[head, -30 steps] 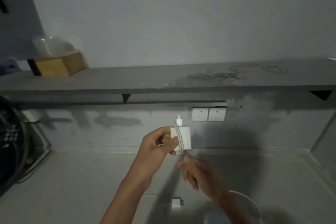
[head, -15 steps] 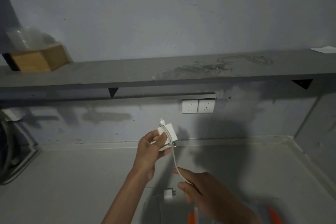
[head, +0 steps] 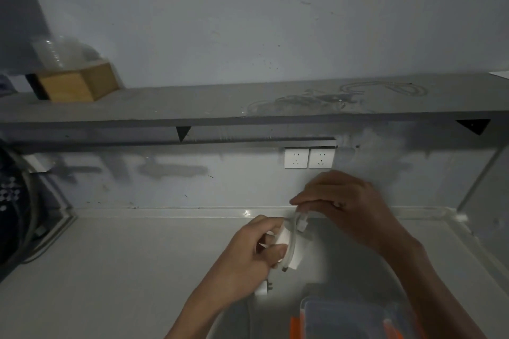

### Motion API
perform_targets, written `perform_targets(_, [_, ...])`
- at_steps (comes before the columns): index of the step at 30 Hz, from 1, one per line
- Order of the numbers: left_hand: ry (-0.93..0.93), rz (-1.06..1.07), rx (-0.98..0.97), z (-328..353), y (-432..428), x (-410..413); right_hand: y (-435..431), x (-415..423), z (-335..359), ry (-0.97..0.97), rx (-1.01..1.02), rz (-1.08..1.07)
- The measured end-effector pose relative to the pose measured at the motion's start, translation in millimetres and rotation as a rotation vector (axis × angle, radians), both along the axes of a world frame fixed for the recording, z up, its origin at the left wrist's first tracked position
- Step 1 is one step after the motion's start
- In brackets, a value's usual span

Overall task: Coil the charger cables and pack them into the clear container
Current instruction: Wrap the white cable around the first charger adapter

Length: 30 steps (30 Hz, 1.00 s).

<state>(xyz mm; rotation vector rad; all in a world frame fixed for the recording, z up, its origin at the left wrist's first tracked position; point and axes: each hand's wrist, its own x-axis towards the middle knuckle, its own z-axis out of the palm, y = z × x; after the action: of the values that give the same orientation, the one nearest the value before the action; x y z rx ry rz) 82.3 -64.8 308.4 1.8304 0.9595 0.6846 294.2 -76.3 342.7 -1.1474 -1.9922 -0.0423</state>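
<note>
Grey counter (head: 110, 270) under a wall shelf (head: 192, 107); twin sockets (head: 308, 157) on the back wall.
Left hand (head: 248, 259) clamps the white charger brick (head: 292, 249); right hand (head: 344, 206) pinches the cable (head: 294, 239) end just above it. Clear container (head: 344, 316) sits near, below the hands.

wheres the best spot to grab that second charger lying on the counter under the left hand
Take the second charger by the flat sides of its white body, coming from above with the fingers. It lies low on the counter, its prongs sticking out to the right, so stay clear of that end. The left hand partly hides it; its cable isn't clear.
</note>
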Motion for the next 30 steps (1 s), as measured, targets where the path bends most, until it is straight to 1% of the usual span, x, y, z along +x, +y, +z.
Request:
perform_targets(3, [-0.022, -0.036, 0.027, 11, -8, -12, 16, -3, -6, 0.239, -0.287, 0.175])
perform_targets(5, [-0.087, -0.022, 0.041, 15, -10, -19, 23, -9, -18, 0.367, -0.412, 0.241])
perform_targets(8, [-0.221, 0.102, 0.032, 16, -8, -26, 21, -29, -39, 0.507, -0.475, 0.247])
perform_targets(12, [-0.470, 0.241, -0.112, 10, -1, -23, 12, -68, -61, 0.649, -0.528, 0.227])
perform_targets(15, [-0.644, 0.369, -0.242, -1, 10, -20, 2, -92, -73, 0.776, -0.624, 0.193])
perform_targets(17, [-0.700, 0.500, -0.279, -9, 17, -19, -5, -102, -82, 0.856, -0.708, 0.200])
perform_targets(19, [-0.719, 0.622, -0.268, -14, 25, -22, -15, -108, -91, 0.877, -0.814, 0.237])
perform_targets(21, [-0.663, 0.712, -0.216, -18, 32, -29, -26, -110, -95, 0.820, -0.906, 0.268])
perform_targets(23, [-0.502, 0.721, -0.147, -26, 38, -38, -36, -107, -92, 0.686, -0.932, 0.288])
perform_targets(24, [-0.391, 0.687, -0.104, -29, 37, -42, -39, -104, -88, 0.580, -0.894, 0.274])
perform_targets(25, [-0.281, 0.639, -0.049, -31, 35, -43, -40, -99, -83, 0.451, -0.815, 0.236])
perform_targets(27, [-0.115, 0.545, 0.045, -36, 28, -41, -36, -88, -68, 0.193, -0.564, 0.133])
perform_targets(28, [-0.082, 0.501, 0.058, -36, 22, -38, -34, -81, -60, 0.082, -0.430, 0.073])
perform_targets(30, [-0.061, 0.408, 0.072, -33, 10, -31, -28, -68, -41, -0.077, -0.219, -0.056])
